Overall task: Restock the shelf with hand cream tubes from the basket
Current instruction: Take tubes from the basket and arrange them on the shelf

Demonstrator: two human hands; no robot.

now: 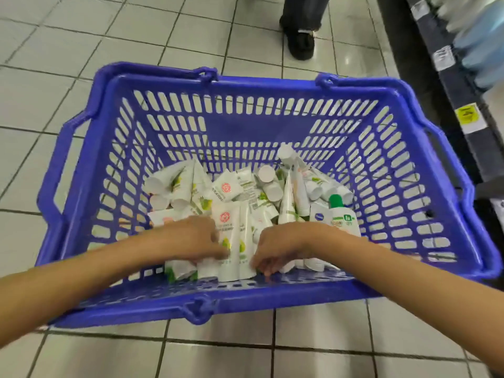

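Note:
A blue plastic basket (261, 126) stands on the tiled floor with several white hand cream tubes (245, 192) piled in its bottom. Both my hands reach down into the pile near the basket's front wall. My left hand (195, 238) lies over the tubes, with its fingers curled round a pair of upright white tubes (236, 241) from the left. My right hand (275, 248) is just right of the same tubes, its fingers bent down among the tubes; what they hold is hidden. A tube with a green cap (338, 211) lies at the right of the pile.
A dark shelf unit (447, 66) with price labels and blue and white products runs along the right edge. Another person's leg and black shoe (300, 42) stand on the floor beyond the basket. White floor tiles surround the basket.

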